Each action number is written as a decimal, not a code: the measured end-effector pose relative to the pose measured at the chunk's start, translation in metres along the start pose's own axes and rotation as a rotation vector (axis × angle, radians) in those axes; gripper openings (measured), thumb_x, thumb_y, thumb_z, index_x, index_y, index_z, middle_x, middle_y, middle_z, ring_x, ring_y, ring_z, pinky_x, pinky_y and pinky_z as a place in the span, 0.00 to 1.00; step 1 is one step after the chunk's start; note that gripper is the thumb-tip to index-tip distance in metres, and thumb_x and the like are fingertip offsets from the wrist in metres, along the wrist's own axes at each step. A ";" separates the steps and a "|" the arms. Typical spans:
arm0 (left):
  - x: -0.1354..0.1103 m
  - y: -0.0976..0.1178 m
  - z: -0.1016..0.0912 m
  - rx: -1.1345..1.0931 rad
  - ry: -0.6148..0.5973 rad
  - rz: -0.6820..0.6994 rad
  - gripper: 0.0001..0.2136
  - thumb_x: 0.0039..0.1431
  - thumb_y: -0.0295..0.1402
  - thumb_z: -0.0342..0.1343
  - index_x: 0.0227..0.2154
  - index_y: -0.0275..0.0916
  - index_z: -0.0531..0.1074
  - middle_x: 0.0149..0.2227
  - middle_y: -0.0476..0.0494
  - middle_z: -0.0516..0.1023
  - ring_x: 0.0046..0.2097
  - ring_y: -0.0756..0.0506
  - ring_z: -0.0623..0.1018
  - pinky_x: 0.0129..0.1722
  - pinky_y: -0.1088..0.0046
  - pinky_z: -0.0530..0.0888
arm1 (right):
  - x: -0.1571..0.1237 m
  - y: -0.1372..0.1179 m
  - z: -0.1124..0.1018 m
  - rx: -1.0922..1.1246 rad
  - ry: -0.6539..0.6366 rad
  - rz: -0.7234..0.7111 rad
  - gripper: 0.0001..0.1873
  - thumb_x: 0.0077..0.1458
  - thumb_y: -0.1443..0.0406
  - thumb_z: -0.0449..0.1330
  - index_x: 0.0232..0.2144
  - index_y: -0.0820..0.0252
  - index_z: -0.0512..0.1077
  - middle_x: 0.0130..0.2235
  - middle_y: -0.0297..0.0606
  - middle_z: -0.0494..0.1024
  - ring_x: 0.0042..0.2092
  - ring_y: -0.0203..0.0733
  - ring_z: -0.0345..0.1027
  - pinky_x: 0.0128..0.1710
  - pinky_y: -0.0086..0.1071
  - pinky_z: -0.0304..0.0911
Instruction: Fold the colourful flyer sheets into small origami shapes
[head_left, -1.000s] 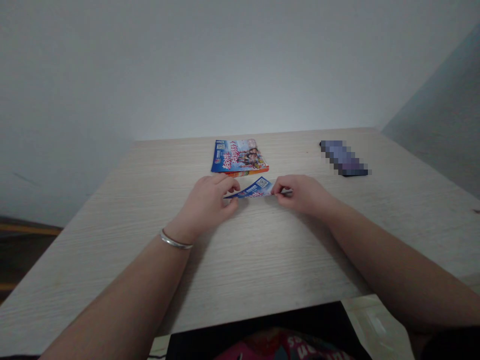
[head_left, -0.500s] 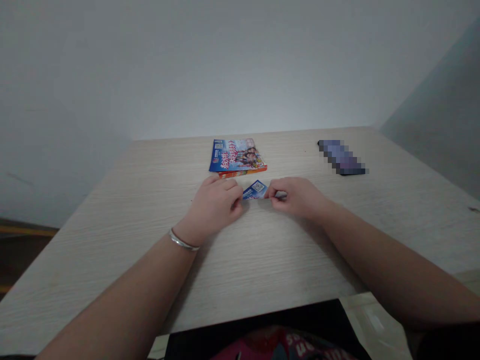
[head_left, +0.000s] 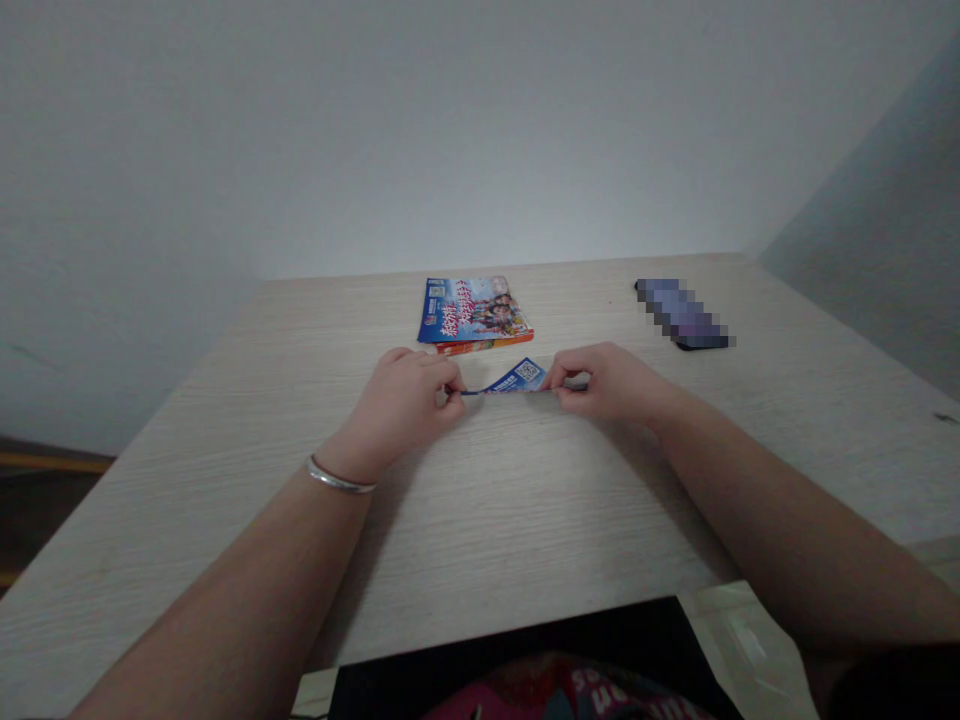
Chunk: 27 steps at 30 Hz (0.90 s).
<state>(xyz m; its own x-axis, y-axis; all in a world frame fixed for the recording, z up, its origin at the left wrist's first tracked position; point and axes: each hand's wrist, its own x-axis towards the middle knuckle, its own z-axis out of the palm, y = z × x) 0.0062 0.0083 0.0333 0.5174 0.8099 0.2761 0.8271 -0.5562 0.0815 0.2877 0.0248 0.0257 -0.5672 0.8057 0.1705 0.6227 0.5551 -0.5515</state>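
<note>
A folded sheet of printed blue paper (head_left: 514,378) stretches between my hands just above the pale tabletop, a corner with a QR code pointing up and back. My left hand (head_left: 411,400), with a silver bangle on the wrist, pinches the paper's left end between thumb and fingers. At the right end my right hand (head_left: 604,382) grips it the same way, fingers curled. The lower part of the paper looks like a thin folded edge. Behind the hands lies a stack of colourful printed leaflets (head_left: 476,308), blue on top with an orange edge beneath.
A phone (head_left: 682,312), its screen blurred out, lies at the back right of the wooden table (head_left: 480,520). A pale wall (head_left: 480,130) rises behind the table's far edge. Close to my body is a black surface (head_left: 510,635) by the near edge.
My left hand has slid left and my right hand slightly right, so more of the folded paper shows between them. The corner with the QR code has shifted a little to the right.
</note>
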 end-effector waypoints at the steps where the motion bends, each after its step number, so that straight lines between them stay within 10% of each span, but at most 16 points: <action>1: 0.000 -0.001 0.000 0.001 0.002 -0.003 0.05 0.52 0.30 0.53 0.25 0.40 0.73 0.28 0.46 0.78 0.34 0.43 0.76 0.42 0.63 0.69 | 0.000 0.003 -0.001 0.014 -0.005 -0.002 0.05 0.50 0.70 0.60 0.28 0.56 0.75 0.36 0.35 0.84 0.37 0.40 0.76 0.38 0.31 0.66; 10: 0.000 -0.007 0.004 -0.120 0.023 -0.120 0.08 0.58 0.30 0.51 0.27 0.38 0.74 0.29 0.44 0.77 0.31 0.46 0.74 0.33 0.69 0.68 | 0.002 0.027 -0.012 0.074 0.016 -0.049 0.05 0.54 0.68 0.60 0.31 0.55 0.77 0.41 0.36 0.85 0.43 0.41 0.78 0.45 0.36 0.68; 19: -0.003 -0.005 0.023 -0.122 -0.058 -0.067 0.17 0.65 0.43 0.53 0.48 0.38 0.77 0.50 0.36 0.78 0.54 0.37 0.73 0.57 0.52 0.68 | 0.015 0.028 0.010 -0.013 -0.015 -0.216 0.07 0.55 0.68 0.62 0.33 0.53 0.80 0.49 0.38 0.82 0.50 0.42 0.75 0.54 0.41 0.66; 27: -0.004 0.000 0.023 -0.164 -0.079 -0.044 0.18 0.63 0.41 0.56 0.51 0.37 0.76 0.56 0.35 0.75 0.58 0.36 0.72 0.60 0.51 0.67 | 0.014 0.022 0.021 -0.194 0.030 -0.077 0.29 0.51 0.61 0.68 0.56 0.61 0.73 0.56 0.49 0.78 0.57 0.54 0.71 0.60 0.48 0.63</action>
<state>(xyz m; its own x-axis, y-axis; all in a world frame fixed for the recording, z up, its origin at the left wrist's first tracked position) 0.0096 0.0092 0.0102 0.5023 0.8427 0.1936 0.8058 -0.5375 0.2486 0.2826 0.0440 -0.0014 -0.6026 0.7637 0.2317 0.6719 0.6421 -0.3691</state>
